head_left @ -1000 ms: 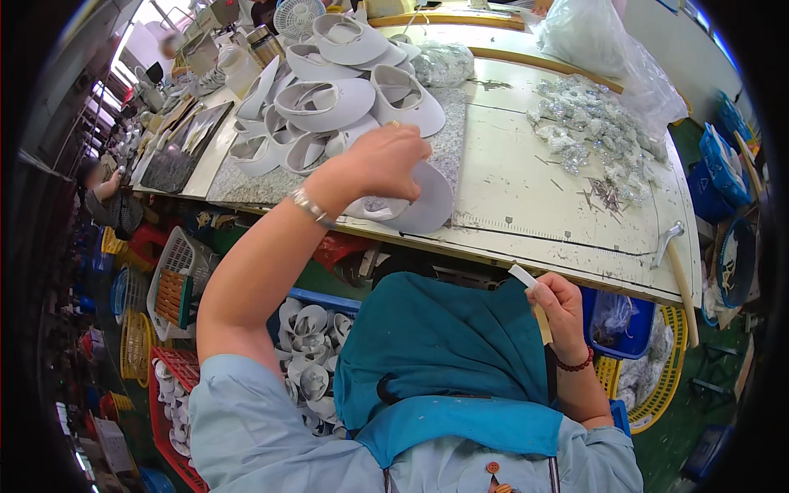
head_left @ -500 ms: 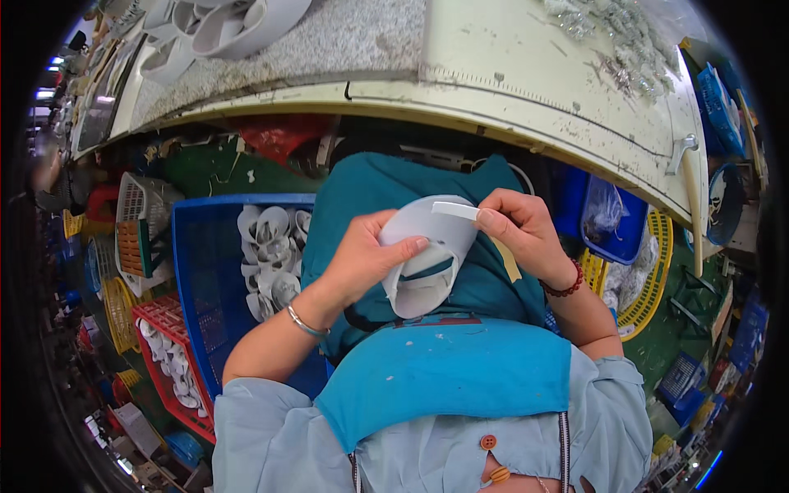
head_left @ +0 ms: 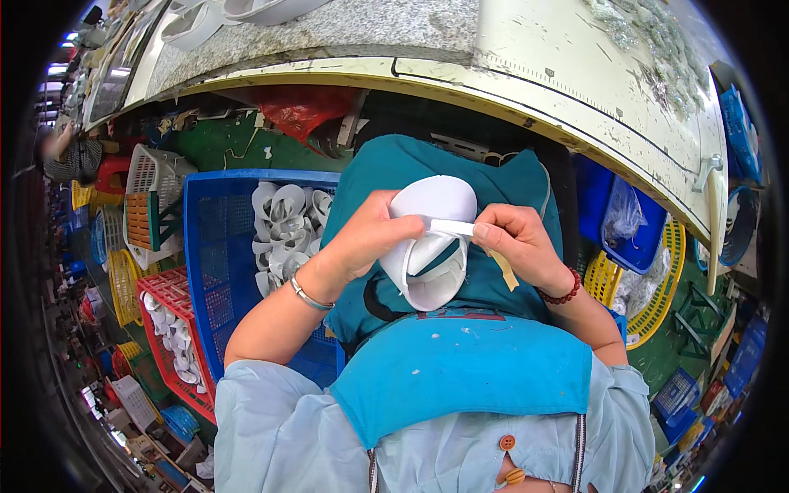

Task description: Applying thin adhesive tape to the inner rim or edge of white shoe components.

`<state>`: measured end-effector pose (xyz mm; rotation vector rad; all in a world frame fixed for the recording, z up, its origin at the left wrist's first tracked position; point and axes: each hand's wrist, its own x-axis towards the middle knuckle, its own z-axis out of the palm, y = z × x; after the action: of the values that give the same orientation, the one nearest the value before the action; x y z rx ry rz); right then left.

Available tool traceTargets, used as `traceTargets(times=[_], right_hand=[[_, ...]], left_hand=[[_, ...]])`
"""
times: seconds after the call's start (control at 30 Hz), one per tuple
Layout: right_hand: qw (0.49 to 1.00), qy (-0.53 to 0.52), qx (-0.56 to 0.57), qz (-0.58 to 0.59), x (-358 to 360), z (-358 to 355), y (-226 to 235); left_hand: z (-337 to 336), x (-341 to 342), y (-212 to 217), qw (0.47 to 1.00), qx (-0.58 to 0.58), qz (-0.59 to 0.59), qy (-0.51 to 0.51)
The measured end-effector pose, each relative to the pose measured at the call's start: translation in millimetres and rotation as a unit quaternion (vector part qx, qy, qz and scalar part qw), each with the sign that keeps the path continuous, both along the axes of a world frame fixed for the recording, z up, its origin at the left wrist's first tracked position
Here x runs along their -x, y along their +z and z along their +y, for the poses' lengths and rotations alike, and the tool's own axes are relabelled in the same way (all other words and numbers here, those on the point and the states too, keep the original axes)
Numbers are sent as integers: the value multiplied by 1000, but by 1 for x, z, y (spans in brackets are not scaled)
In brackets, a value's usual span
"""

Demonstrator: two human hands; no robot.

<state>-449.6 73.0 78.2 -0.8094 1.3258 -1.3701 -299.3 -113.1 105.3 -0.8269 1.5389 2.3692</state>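
Observation:
Over my lap, a white sandal (head_left: 436, 195) is held with its wide smooth end away from me and its opening toward me. My left hand (head_left: 362, 238) grips its left side, thumb on top at the middle. Across the sandal, at the edge of the opening, lies a narrow white strip (head_left: 452, 227). One end of this strip is by my left thumb; the other is pinched between the thumb and fingers of my right hand (head_left: 519, 243). A pale yellow ribbon-like piece (head_left: 503, 271) hangs below my right fingers.
To my left stand a blue crate (head_left: 215, 271) with several white sandals (head_left: 288, 214) and a red crate (head_left: 168, 287) holding more white pieces. A workbench (head_left: 526, 41) spans the far side. On the right are a blue bin (head_left: 588, 197) and a yellow basket (head_left: 670, 287).
The white strip has come down from the sandal's far end to the edge of its opening. My left thumb now meets the strip's left end. The whole view has shifted slightly.

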Motion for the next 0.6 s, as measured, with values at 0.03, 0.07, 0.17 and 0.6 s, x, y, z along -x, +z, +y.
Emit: traceTargets(times=[0.03, 0.07, 0.17, 0.6], right_hand=[[1000, 2, -10, 19, -1, -2, 2], [999, 5, -21, 39, -1, -4, 3], [999, -16, -8, 50, -4, -7, -3], [997, -15, -29, 65, -2, -5, -1]], left_hand=[[0, 0, 0, 1000, -4, 6, 5], [0, 0, 0, 1000, -9, 12, 9], [-2, 0, -2, 1000, -15, 12, 19], [0, 1, -2, 999, -21, 34, 17]])
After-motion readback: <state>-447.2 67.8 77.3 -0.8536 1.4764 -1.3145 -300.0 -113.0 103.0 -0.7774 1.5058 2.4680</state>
